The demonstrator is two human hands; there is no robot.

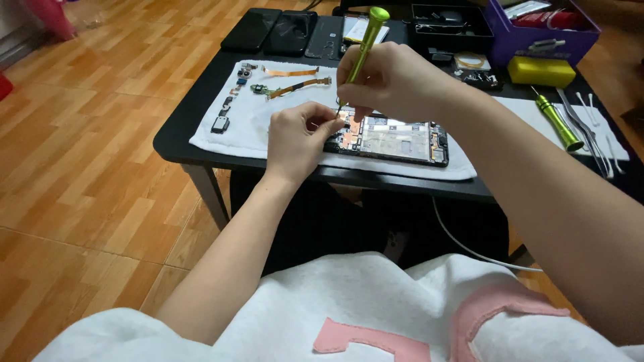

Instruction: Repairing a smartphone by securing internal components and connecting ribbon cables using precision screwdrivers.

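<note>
screwdriver (365, 41) tip — hidden behind right hand (389, 80).

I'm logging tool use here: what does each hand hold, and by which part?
The right hand grips a green screwdriver low on its shaft. The left hand holds nothing; it steadies the opened phone at its edge.
</note>
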